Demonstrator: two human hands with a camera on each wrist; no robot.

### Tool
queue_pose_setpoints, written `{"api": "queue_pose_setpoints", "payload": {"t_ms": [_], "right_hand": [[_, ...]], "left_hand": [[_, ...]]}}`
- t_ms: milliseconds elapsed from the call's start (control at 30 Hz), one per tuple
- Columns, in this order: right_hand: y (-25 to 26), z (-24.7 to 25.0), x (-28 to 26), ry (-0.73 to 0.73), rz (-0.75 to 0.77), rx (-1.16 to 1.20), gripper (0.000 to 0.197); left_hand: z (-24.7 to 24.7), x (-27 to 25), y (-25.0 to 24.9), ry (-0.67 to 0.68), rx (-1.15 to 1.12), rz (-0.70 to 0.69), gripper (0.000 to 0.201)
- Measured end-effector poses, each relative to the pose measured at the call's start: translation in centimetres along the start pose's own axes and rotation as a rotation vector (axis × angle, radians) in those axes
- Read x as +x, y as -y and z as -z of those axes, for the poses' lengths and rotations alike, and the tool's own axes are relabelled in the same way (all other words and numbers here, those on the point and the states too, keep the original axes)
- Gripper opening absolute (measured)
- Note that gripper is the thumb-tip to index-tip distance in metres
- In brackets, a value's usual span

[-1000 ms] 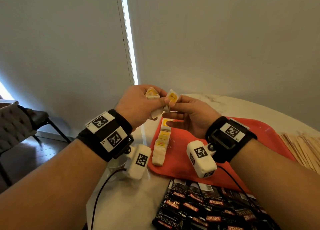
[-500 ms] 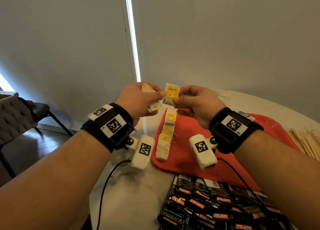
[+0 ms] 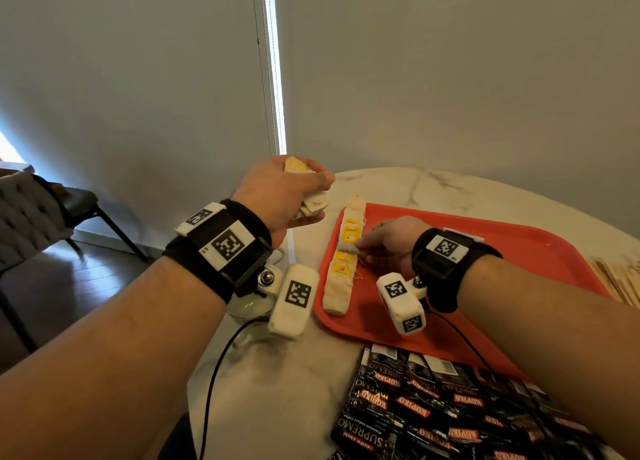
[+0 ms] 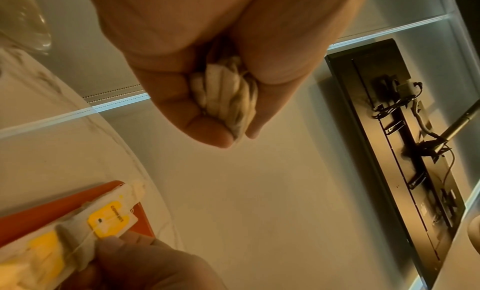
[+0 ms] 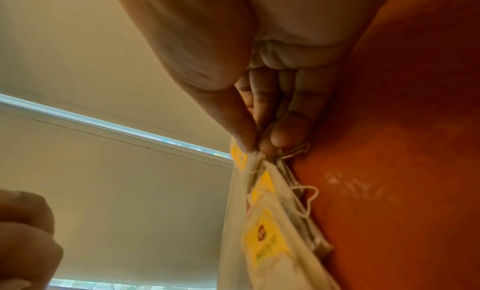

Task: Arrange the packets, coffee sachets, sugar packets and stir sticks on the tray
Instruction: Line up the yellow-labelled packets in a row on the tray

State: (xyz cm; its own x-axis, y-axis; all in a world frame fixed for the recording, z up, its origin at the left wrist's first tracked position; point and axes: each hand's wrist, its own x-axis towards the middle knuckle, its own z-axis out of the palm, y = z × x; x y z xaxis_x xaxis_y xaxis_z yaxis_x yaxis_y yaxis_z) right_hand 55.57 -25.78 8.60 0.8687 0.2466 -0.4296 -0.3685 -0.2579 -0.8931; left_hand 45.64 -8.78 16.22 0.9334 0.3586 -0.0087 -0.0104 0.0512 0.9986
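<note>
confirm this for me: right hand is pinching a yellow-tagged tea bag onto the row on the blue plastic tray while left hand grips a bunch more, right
Not quite: the plastic tray is red, not blue, as the head view shows. The rest holds: the right hand pinches a yellow-tagged tea bag in the row, and the left hand grips a bunch of tea bags.

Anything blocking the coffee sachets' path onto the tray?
Partly. The right forearm and its wrist camera cable cross above the coffee sachets, along the red tray's near edge. The tray floor beyond, right of the tea bag row, looks free.

Smooth red plastic on the tray [image 3: 519,251]. Soft matt paper for the tea bags [image 3: 337,286]; glossy foil on the coffee sachets [image 3: 415,407]. Polished marble-look tabletop [image 3: 277,390].
</note>
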Motion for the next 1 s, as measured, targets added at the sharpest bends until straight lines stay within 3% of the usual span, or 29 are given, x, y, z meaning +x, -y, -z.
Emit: {"api": "queue_pose_setpoints", "payload": {"t_ms": [500, 600, 733, 833, 1000], "right_hand": [[0.1, -0.1, 0.0, -0.030, -0.007, -0.086, 0.010], [1.2, 0.6, -1.0, -0.105, 0.157, -0.120, 0.015], [3.0, 0.8, -4.8, 0.021, 0.445, -0.080, 0.019], [4.0, 0.4, -7.9, 0.043, 0.593, -0.309, 0.026], [4.4, 0.5, -10.8, 0.027, 0.700, -0.641, 0.044]], "left_hand": [[-0.5, -1.3, 0.6, 0.020, -0.055, 0.077, 0.011], [-0.8, -1.8, 0.8, 0.020, -0.114, 0.182, 0.014], [-1.6, -2.5, 1.0, 0.024, -0.224, 0.292, 0.023], [-2.3, -2.8, 1.2, 0.020, -0.263, 0.309, 0.033], [-3.1, -3.6, 1.0, 0.022, -0.269, 0.301, 0.042]]}}
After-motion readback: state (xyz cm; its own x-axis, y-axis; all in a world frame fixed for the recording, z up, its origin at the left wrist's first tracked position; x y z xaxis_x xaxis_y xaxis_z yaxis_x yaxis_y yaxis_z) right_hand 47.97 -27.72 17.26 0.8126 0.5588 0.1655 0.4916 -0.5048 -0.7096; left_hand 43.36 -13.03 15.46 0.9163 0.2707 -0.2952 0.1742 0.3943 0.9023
